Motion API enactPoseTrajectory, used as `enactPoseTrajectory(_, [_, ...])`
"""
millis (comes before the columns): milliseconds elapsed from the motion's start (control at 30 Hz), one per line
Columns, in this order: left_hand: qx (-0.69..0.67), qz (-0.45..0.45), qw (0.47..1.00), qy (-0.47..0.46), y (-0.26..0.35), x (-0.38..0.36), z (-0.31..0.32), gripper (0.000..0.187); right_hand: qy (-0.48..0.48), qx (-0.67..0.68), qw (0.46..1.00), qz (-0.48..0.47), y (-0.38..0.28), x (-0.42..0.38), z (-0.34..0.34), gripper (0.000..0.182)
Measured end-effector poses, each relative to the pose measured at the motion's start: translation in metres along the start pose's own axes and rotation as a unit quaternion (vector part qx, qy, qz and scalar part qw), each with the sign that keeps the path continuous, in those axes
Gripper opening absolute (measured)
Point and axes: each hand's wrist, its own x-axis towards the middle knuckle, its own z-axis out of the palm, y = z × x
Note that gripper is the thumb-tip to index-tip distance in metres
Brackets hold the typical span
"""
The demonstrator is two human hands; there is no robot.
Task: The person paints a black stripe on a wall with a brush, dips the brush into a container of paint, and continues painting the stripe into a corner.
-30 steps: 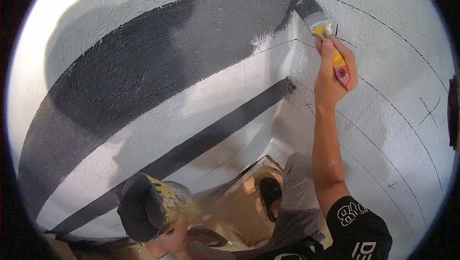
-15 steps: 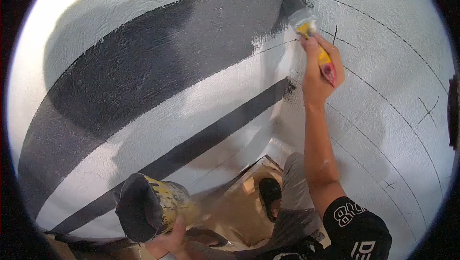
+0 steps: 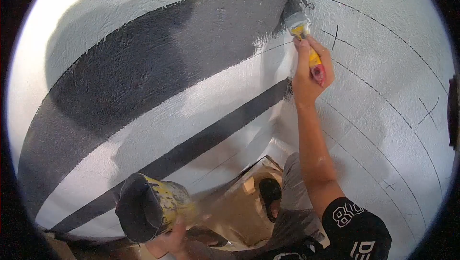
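Observation:
My right hand (image 3: 311,68) is closed around the yellow handle, red at its end, of a paintbrush (image 3: 299,24). The bristles press against the wall by the inside corner, at the right end of a wide dark grey curved band (image 3: 143,63). Low on the left, my left hand (image 3: 167,242) grips a paint-smeared yellow bucket (image 3: 167,202) at its side. The bucket tilts with its mouth to the left, and its inside is coated dark. Below the wide band runs a narrower dark stripe (image 3: 215,133) that ends near the corner.
The right wall (image 3: 378,54) carries thin pencilled arcs and several cross marks. Brown sheeting (image 3: 239,207) covers the floor, with my sandal (image 3: 270,197) on it. A dark object (image 3: 453,111) shows at the right edge.
My right hand and the brush have moved slightly left and down along the corner. Dark paint shows where the bristles were. My left hand and the bucket stay nearly still.

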Motion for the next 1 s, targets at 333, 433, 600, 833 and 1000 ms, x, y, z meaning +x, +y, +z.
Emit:
enactPoseTrajectory(333, [-0.012, 0.065, 0.998, -0.012, -0.009, -0.003, 0.001, 0.08, 0.009, 0.019, 0.999, 0.041, 0.007, 0.004, 0.0, 0.011])
enactPoseTrajectory(433, [-0.068, 0.087, 0.981, 0.161, 0.01, -0.006, 0.027, 0.082, 0.014, 0.042, 0.997, 0.056, -0.002, 0.012, -0.011, 0.01])
enactPoseTrajectory(600, [-0.053, 0.015, 0.983, 0.176, 0.02, -0.008, 0.026, 0.085, 0.059, 0.105, 0.986, 0.115, -0.022, 0.025, -0.013, 0.009])
enactPoseTrajectory(833, [-0.067, 0.054, 0.993, 0.077, 0.013, 0.0, 0.012, 0.083, -0.014, -0.01, 1.0, 0.023, -0.01, 0.011, -0.001, 0.007])
enactPoseTrajectory(1000, [-0.038, -0.023, 0.995, 0.094, 0.014, -0.005, 0.012, 0.086, 0.007, -0.027, 1.0, 0.005, -0.008, 0.016, -0.011, 0.009])
